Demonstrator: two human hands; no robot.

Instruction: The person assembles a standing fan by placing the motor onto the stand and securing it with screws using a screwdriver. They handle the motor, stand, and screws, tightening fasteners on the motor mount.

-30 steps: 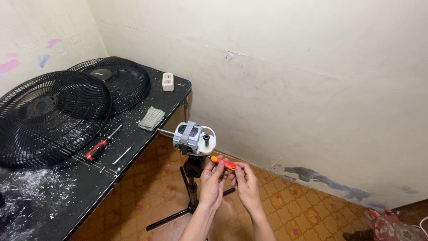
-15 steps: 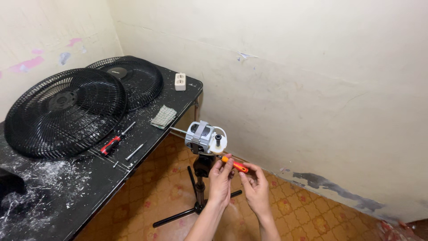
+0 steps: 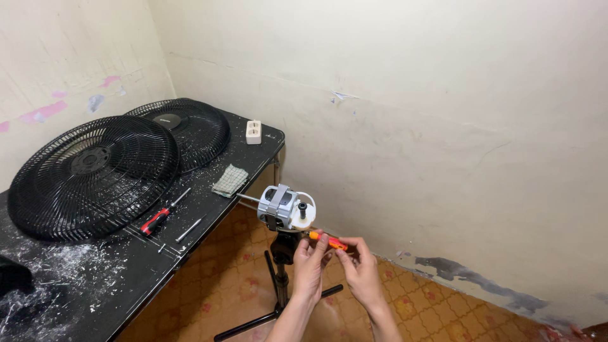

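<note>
Both bare forearms rose from the six o'clock edge of the view and leaned toward twelve, converging slightly. The left hand (image 3: 310, 263) was raised with its back to the camera, fingers curled and pinched at the tips near one o'clock. The right hand (image 3: 359, 267) sat just beside it at three o'clock, fingers bent inward toward the left fingertips, thumb tucked under.

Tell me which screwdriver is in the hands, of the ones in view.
The orange-handled screwdriver, held between the left hand and right hand below the fan motor. The red-and-black screwdriver lies untouched on the black table.
</note>
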